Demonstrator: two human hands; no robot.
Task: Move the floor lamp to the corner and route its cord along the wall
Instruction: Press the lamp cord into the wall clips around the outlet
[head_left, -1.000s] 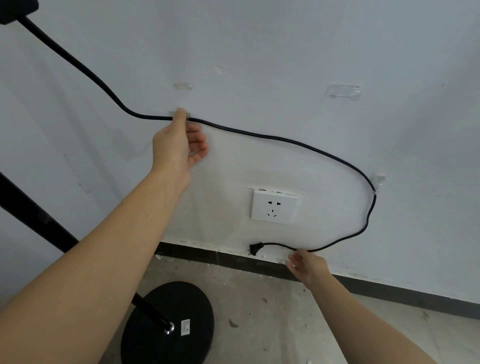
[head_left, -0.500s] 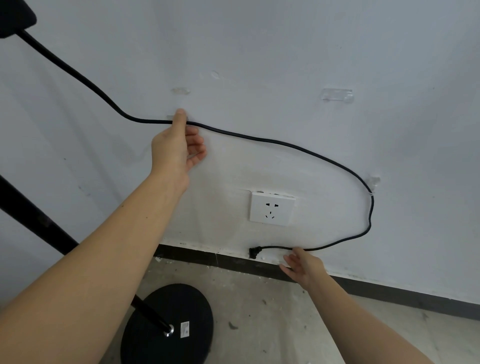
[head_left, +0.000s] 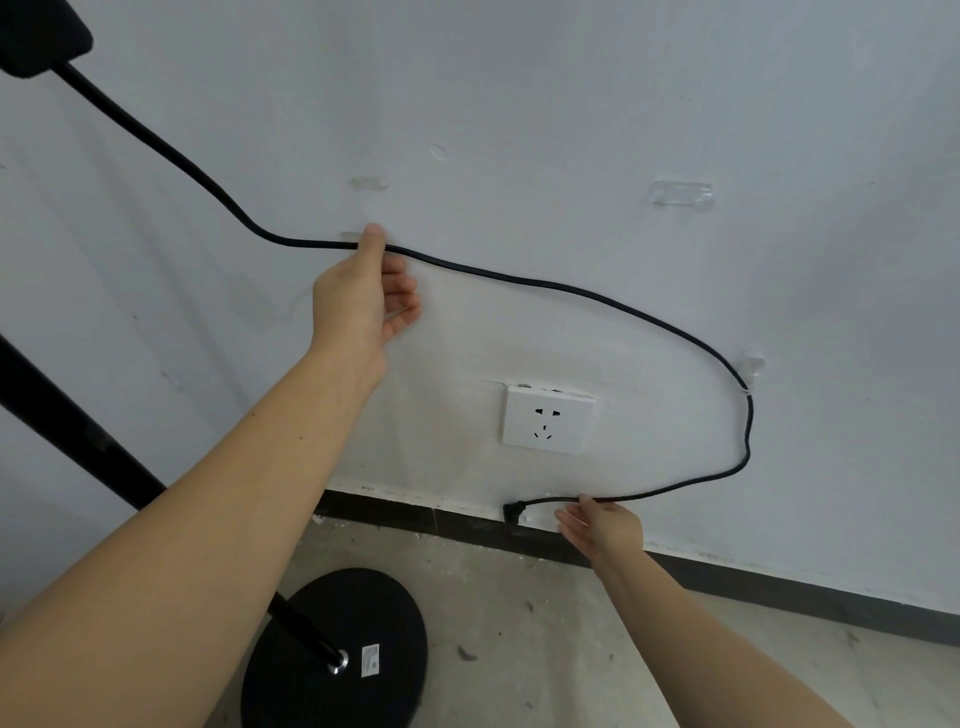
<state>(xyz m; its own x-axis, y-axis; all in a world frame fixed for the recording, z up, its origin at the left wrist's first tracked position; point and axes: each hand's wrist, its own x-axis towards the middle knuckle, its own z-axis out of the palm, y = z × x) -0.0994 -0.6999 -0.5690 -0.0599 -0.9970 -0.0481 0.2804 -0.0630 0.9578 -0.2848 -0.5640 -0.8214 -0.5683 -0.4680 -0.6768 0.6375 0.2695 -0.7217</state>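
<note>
The black floor lamp stands at the left, its round base (head_left: 337, 649) on the concrete floor and its pole (head_left: 78, 431) slanting up out of view. Its black cord (head_left: 571, 287) runs from the upper left along the white wall, loops down through a clear clip (head_left: 748, 387) and ends in a plug (head_left: 514, 512) hanging above the skirting. My left hand (head_left: 363, 296) presses the cord with the thumb at a clear clip (head_left: 350, 236) on the wall. My right hand (head_left: 602, 525) touches the cord just right of the plug, fingers loosely apart.
A white wall socket (head_left: 545, 418) sits between my hands, nothing plugged in. Another clear adhesive clip (head_left: 680, 195) is stuck higher on the wall at the right, and a tape remnant (head_left: 369, 183) above my left hand. A dark skirting strip (head_left: 779, 592) runs along the floor.
My right hand has slid a little left along the cord toward the plug. My left hand stays pressed at the clip. The view has shifted slightly.
</note>
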